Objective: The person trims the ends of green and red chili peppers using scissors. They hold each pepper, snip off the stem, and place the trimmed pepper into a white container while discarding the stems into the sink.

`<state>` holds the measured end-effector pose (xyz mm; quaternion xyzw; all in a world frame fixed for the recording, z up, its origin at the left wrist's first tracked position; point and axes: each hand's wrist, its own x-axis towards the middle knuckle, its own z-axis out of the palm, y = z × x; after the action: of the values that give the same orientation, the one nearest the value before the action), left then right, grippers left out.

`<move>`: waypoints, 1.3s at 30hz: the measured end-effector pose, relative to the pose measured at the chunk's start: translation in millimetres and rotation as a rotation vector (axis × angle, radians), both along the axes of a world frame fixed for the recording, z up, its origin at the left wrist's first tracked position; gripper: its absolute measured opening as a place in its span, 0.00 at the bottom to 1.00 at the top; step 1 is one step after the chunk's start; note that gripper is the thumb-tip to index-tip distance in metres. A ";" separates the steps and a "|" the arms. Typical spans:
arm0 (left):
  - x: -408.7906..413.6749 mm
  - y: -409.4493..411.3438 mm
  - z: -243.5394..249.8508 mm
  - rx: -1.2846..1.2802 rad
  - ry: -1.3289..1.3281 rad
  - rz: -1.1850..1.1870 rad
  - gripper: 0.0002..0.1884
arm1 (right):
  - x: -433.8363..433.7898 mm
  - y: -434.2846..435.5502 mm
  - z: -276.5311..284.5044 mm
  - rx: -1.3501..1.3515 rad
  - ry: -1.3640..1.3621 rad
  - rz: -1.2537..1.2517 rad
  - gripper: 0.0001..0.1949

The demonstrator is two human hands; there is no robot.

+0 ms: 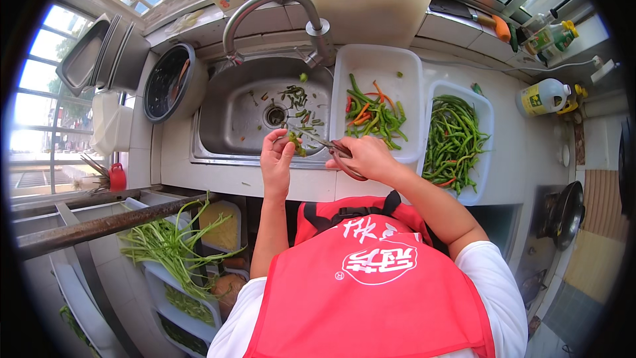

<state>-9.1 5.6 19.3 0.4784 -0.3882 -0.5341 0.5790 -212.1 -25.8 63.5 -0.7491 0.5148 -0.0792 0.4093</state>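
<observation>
Over the front of the stainless steel sink [218, 119], my left hand [277, 159] pinches a green chili pepper [297, 143]. My right hand [365, 156] grips a pair of scissors [343, 151], whose blades point left at the pepper. Whether the blades touch it, I cannot tell. Cut green scraps [298, 97] lie scattered around the drain [275, 115]. Just right of the sink, a white plastic tub [377, 59] holds green, orange and red chili peppers [375, 112]. A second white tub [484, 104] beside it is heaped with long green chili peppers [454, 141].
The faucet [318, 40] arches over the sink. A dark-lined bowl [174, 84] stands at its left, and a cutting board [375, 0] leans behind. A knife [477, 17] lies on the back ledge. Leafy stalks [169, 243] stick out from a rack at lower left; a wok [566, 214] is far right.
</observation>
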 end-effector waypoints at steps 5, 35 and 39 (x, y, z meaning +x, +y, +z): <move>-1.1 2.9 5.3 -0.175 -0.024 0.056 0.15 | 1.1 6.9 -9.1 0.032 -0.165 -0.115 0.25; -5.2 -2.1 16.2 0.030 0.811 -0.072 0.15 | -10.9 36.6 5.5 0.740 -0.461 0.173 0.24; -2.0 -1.0 17.3 -0.021 0.639 -0.093 0.16 | -11.5 35.8 12.2 0.786 -0.480 0.159 0.24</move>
<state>-11.0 4.5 36.6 0.2624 -0.2139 -0.6792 0.6512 -223.6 9.9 75.7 -0.5347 0.3373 -0.0176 0.7746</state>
